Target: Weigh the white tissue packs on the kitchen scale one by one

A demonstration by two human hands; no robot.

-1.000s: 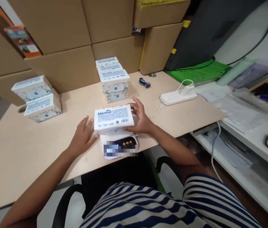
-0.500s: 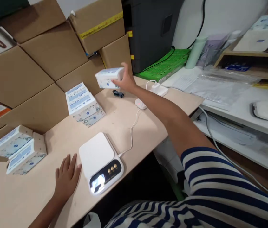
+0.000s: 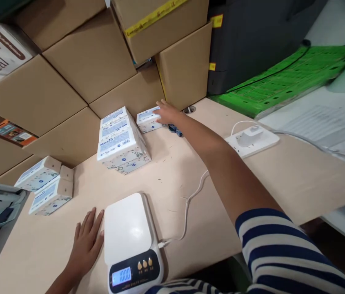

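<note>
My right hand point(image 3: 166, 113) reaches far across the desk and rests on a white tissue pack point(image 3: 148, 119) lying on the desk beside a stack of the same packs point(image 3: 121, 143); its fingers curl over the pack's right end. My left hand point(image 3: 85, 241) lies flat and open on the desk, just left of a white digital scale point(image 3: 129, 241) whose platform is bare and whose display is lit.
Two more tissue packs point(image 3: 48, 185) lie at the left. Cardboard boxes point(image 3: 92, 53) are stacked along the back. A white power strip point(image 3: 253, 141) with a cable, a small dark object point(image 3: 175, 130), a green crate point(image 3: 285, 73) and papers sit at the right.
My right hand lifted the tissue pack off the scale, carried it to the back of the desk and lowered it beside the stack. My left hand stayed by the scale.
</note>
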